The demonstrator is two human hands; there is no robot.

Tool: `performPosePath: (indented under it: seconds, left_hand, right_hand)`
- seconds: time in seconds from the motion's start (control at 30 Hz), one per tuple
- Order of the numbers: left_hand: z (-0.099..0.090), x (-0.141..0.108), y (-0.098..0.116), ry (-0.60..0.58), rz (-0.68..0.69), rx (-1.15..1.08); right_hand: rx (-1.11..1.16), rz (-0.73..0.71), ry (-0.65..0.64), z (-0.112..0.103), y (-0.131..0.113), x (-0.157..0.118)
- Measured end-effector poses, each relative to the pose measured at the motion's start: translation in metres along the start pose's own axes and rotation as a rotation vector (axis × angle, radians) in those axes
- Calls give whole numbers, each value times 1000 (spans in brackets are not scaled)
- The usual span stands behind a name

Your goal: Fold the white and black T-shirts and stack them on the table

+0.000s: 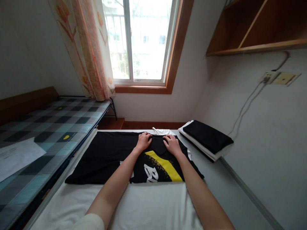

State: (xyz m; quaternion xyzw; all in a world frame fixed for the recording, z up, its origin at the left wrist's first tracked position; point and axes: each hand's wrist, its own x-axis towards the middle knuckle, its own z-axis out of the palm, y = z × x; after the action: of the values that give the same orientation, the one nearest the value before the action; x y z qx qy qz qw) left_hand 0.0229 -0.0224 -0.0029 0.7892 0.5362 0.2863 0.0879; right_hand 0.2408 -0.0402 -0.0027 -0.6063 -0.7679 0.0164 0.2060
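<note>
A black T-shirt (pixel 112 151) lies partly folded across the table, with a yellow band and white lettering on its right part. My left hand (pixel 144 141) rests on it near the far edge, fingers slightly bent and apart. To the right, my right hand (pixel 172 144) also lies on the black fabric by the far edge, its fingers loosely spread. Under and in front of the T-shirt is a white cloth (pixel 153 204). A bit of white fabric (pixel 164 132) pokes out beyond the far edge, between and behind my hands.
A folded stack of black and white clothes (pixel 207 135) sits at the table's right. On the left stands a bed with a checked mattress (pixel 79 113), a paper sheet (pixel 19 156) on it. A window (pixel 146 41), curtain (pixel 88 48), wall shelf (pixel 259 25) and plugged-in cable (pixel 244 108) surround the table.
</note>
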Motion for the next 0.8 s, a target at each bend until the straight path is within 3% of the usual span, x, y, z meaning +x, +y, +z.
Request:
performPosePath:
  seconds: [0.23,0.43,0.57,0.8]
  left_hand:
    - [-2,0,-4,35,-80,37]
    - [-13,1,-27,32,-213,142]
    - [-33,-5,-60,54,-226,247]
    - [-97,-31,-147,58,-183,451]
  right_hand:
    - [-22,135,34,0,9,-1]
    - [-36,139,41,1,8,-2]
    - [-33,136,57,1,8,-4]
    - [-45,115,94,0,7,-4]
